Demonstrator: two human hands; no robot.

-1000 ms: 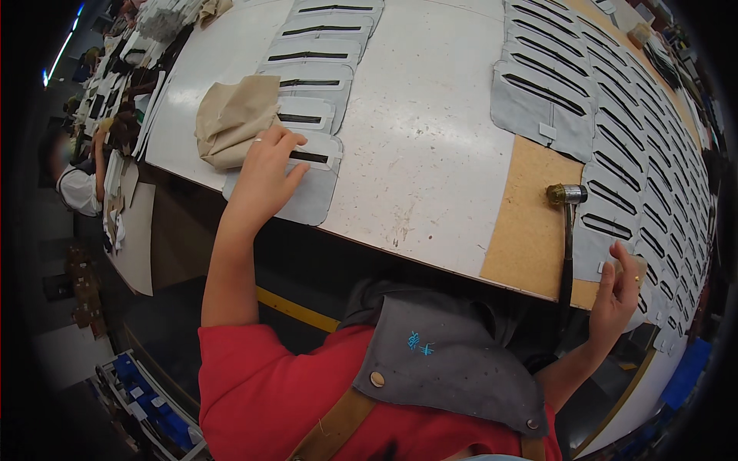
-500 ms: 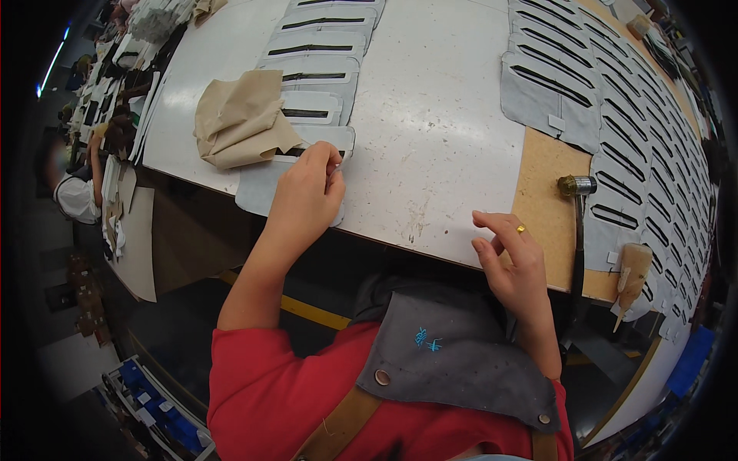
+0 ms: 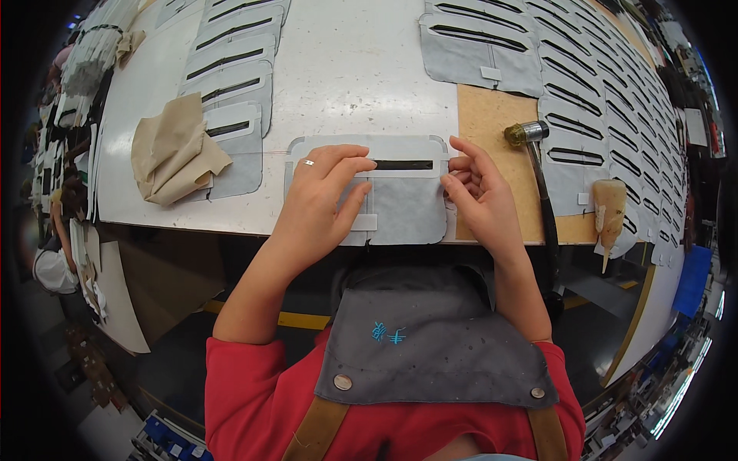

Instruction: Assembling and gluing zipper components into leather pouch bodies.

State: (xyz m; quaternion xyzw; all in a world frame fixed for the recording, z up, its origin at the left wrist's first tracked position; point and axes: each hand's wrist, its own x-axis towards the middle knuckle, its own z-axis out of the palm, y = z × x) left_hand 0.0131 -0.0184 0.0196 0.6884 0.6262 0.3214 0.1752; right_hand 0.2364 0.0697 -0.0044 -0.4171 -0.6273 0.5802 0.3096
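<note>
**Now both hands are on one grey panel at the table edge**

Now the grey slotted panel [image 3: 400, 196] lies square in front of the person, at the near edge of the white table [image 3: 346, 77], its right side just reaching the brown board [image 3: 492, 146]. A second ago the left hand was out by the left-hand row of panels and the right hand hung below the table; half a second ago the right had only just come up over the edge. Both have since closed in, so the piece looks picked from the row and laid ready for work at its slot.

The left hand [image 3: 323, 200] lies flat on the panel's left half, fingers spread and pressing, gripping nothing. The right hand [image 3: 480, 192] curls at the right edge, fingertips pinching near the slot's end; whether they hold the pale strip or only touch it I cannot tell.

The left hand hides much of the panel. The hammer [image 3: 538, 184] lies untouched just right, its handle running off the table edge. A tan cloth [image 3: 173, 150] covers part of a panel at left.
</note>
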